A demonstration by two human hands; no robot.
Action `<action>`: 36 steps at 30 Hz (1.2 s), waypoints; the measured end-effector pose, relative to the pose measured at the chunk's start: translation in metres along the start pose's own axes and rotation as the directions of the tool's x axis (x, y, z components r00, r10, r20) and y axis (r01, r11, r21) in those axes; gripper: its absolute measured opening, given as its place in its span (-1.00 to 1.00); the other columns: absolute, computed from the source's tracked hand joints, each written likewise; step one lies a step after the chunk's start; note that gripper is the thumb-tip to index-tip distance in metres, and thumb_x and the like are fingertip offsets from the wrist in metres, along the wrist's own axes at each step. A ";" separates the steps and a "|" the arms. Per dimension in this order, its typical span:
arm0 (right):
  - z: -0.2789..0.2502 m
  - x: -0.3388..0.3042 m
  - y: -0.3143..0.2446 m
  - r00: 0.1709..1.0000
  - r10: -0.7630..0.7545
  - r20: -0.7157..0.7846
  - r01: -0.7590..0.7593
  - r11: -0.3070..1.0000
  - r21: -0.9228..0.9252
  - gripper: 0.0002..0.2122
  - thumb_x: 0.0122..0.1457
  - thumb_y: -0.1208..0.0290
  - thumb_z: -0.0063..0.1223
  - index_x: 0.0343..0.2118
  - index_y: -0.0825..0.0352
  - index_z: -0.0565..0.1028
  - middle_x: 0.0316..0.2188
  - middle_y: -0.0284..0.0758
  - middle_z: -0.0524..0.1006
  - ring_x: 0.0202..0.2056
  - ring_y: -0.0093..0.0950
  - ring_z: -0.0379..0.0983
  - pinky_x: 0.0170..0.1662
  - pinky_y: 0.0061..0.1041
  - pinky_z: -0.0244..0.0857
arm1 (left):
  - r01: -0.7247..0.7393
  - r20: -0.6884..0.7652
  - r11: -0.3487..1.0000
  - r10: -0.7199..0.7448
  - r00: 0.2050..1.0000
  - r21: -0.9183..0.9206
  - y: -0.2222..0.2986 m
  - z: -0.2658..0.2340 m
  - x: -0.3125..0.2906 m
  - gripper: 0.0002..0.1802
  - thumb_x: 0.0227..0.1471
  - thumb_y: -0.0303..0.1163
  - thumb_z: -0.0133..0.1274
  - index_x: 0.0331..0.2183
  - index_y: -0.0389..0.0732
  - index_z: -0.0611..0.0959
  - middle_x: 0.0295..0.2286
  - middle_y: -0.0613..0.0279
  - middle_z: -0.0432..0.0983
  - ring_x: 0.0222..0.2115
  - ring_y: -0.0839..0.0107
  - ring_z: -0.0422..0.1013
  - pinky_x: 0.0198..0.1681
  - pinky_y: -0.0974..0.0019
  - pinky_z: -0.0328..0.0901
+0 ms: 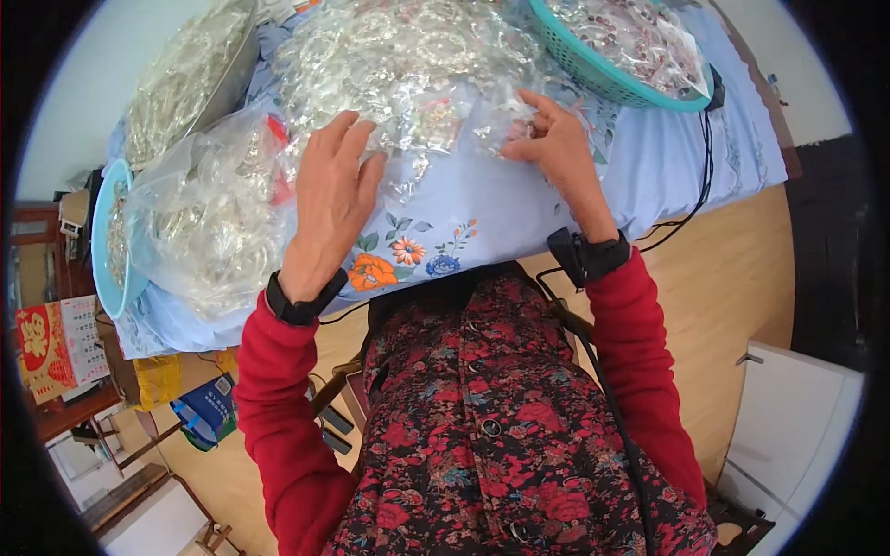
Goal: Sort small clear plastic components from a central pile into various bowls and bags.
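A large heap of silvery jewellery in clear plastic bags (389, 56) covers the middle of the table. At its near left edge, my left hand (329, 190) has its fingers a little apart, fingertips close to the bags and nothing plainly held. My right hand (564, 157) is at the heap's right side. Its thumb and bent fingers are around the edge of a small clear plastic bag (496, 128); the contact is partly hidden. Small pinkish and silvery pieces (436, 116) show through bags between the hands. Both wrists wear black bands.
A big clear bag of silvery pieces (218, 227) lies left of my left hand, beside a light blue basin (104, 269). A turquoise basket (603, 79) of reddish bagged jewellery stands far right. Black cables (709, 167) hang over the table edge. A flowered blue cloth (473, 208) covers the table.
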State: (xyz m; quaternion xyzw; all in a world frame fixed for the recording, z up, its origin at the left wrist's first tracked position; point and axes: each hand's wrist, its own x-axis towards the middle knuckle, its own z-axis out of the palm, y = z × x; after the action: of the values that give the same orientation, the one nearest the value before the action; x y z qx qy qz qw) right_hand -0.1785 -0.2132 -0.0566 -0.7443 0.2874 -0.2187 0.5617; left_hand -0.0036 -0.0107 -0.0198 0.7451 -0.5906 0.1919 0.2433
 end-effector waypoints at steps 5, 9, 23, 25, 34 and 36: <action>0.013 0.001 -0.004 0.992 0.085 0.089 -0.117 0.877 0.466 -0.58 -0.07 0.62 0.16 -0.09 0.50 0.35 -0.37 -0.29 0.52 -0.38 -0.55 0.45 -0.38 -0.61 0.33 | 0.557 0.386 0.510 -0.408 0.827 -0.655 0.027 0.012 0.010 -0.75 -0.04 -0.41 0.05 -0.29 -0.34 0.53 -0.41 0.09 0.50 -0.48 0.34 0.40 -0.35 0.38 0.29; 0.023 -0.004 -0.011 0.983 0.094 0.155 -0.168 0.795 0.584 -0.72 0.01 0.57 0.12 -0.19 0.49 0.41 -0.36 -0.28 0.53 -0.38 -0.55 0.46 -0.37 -0.61 0.35 | 0.679 0.634 -0.028 -0.390 0.668 -0.733 0.029 0.025 0.018 -0.81 0.00 -0.39 0.03 -0.36 -0.33 0.55 -0.50 0.22 0.50 -0.55 0.50 0.37 -0.42 0.48 0.26; 0.027 -0.004 -0.004 0.969 0.064 0.238 -0.215 0.691 0.690 -0.86 0.09 0.51 0.05 -0.30 0.44 0.48 -0.37 -0.30 0.54 -0.39 -0.59 0.46 -0.36 -0.63 0.37 | 0.663 0.707 -0.256 -0.347 0.616 -0.703 0.023 0.036 0.019 -0.87 0.01 -0.44 0.02 -0.36 -0.29 0.54 -0.53 0.28 0.48 -0.55 0.54 0.39 -0.46 0.50 0.25; 0.030 -0.007 -0.006 0.977 0.083 0.196 -0.195 0.718 0.669 -0.85 0.11 0.48 0.04 -0.30 0.44 0.48 -0.39 -0.31 0.54 -0.40 -0.58 0.45 -0.36 -0.63 0.37 | 0.660 0.712 -0.273 -0.341 0.614 -0.700 0.024 0.037 0.020 -0.87 0.01 -0.44 0.02 -0.35 -0.29 0.53 -0.52 0.28 0.48 -0.55 0.53 0.40 -0.46 0.50 0.26; 0.033 -0.008 -0.007 0.961 0.180 0.209 -0.276 0.623 0.732 -0.77 0.16 0.33 -0.01 -0.32 0.46 0.48 -0.48 -0.30 0.52 -0.47 -0.55 0.45 -0.39 -0.60 0.37 | 0.583 0.663 -0.318 -0.411 0.626 -0.748 0.023 0.036 0.017 -0.84 0.01 -0.47 0.04 -0.30 -0.29 0.52 -0.50 0.26 0.50 -0.55 0.50 0.44 -0.47 0.48 0.31; 0.035 -0.010 -0.007 0.966 0.144 0.216 -0.256 0.659 0.707 -0.77 0.15 0.34 0.00 -0.34 0.45 0.48 -0.48 -0.29 0.52 -0.48 -0.54 0.45 -0.39 -0.60 0.37 | 0.572 0.654 -0.322 -0.431 0.621 -0.755 0.024 0.036 0.016 -0.85 0.01 -0.47 0.03 -0.30 -0.28 0.52 -0.50 0.25 0.51 -0.56 0.49 0.44 -0.47 0.49 0.32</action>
State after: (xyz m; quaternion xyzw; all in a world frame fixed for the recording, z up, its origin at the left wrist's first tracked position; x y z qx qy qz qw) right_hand -0.1620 -0.1798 -0.0591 -0.4360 0.2163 -0.1984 0.8507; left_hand -0.0232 -0.0489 -0.0358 0.5297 -0.1652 -0.4385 0.7070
